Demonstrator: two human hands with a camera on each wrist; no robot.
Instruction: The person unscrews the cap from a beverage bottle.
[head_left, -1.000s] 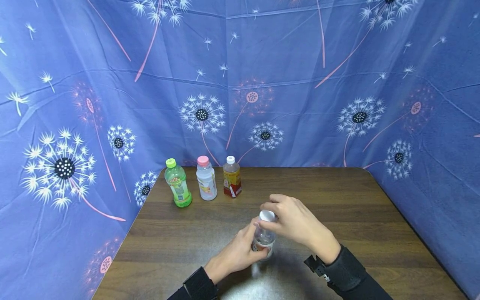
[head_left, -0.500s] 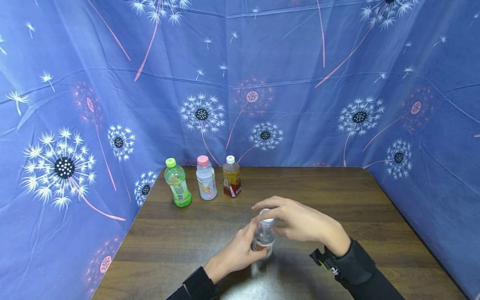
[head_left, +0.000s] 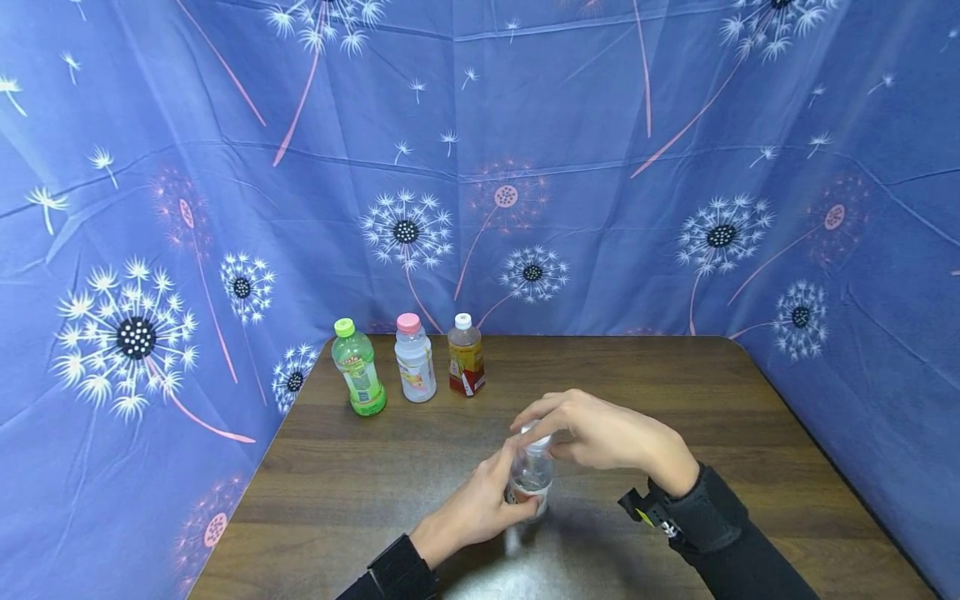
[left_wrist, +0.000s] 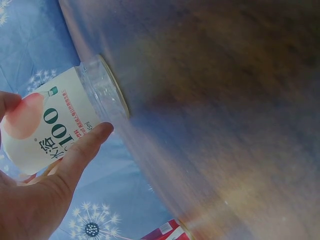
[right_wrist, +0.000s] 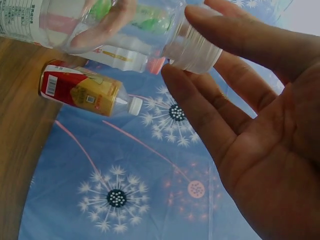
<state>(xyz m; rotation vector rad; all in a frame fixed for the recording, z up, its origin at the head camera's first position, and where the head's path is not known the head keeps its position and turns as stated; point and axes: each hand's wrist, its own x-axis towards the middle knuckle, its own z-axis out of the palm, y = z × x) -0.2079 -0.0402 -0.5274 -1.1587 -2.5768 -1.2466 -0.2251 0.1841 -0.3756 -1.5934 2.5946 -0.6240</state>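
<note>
A clear plastic bottle point(head_left: 532, 471) stands upright on the table in front of me. My left hand point(head_left: 476, 504) grips its body from the left, its fingers partly hidden behind the bottle. In the left wrist view, the thumb lies along the white label point(left_wrist: 52, 117) with a pinkish-orange fruit picture. From the right and above, my right hand point(head_left: 607, 429) holds the whitish bottle cap point(right_wrist: 195, 47); fingers and thumb sit around its sides. The cap is still at the bottle's neck, partly covered by the fingers in the head view.
Along the far left of the wooden table point(head_left: 675, 400) stand a green bottle point(head_left: 358, 375), a pink-capped bottle point(head_left: 415, 367) and a white-capped bottle with a yellow and red label point(head_left: 467, 362). A blue dandelion-print cloth point(head_left: 600, 167) hangs behind and at both sides.
My right hand loosened around the cap, its fingers spreading and the wrist shifting right; now the fingers have drawn in around the cap again. My left hand keeps its grip on the bottle.
</note>
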